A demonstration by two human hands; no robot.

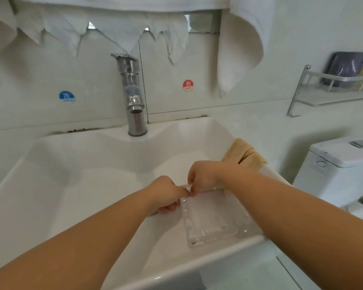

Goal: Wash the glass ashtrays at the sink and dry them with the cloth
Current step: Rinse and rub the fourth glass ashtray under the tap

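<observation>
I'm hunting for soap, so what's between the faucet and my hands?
Only bare white sink between faucet and hands, per head view.

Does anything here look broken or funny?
Yes. Above the faucet, the white covering on the wall hangs torn in jagged strips, with shiny patches showing through the gaps. Dark grime lines the seam behind the sink. The glass ashtray itself looks whole.

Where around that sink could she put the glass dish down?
The basin's left half, below the faucet, is bare. The right rim is crowded: the yellow cloth and both hands, left hand and right hand, gripping the ashtray.
</observation>
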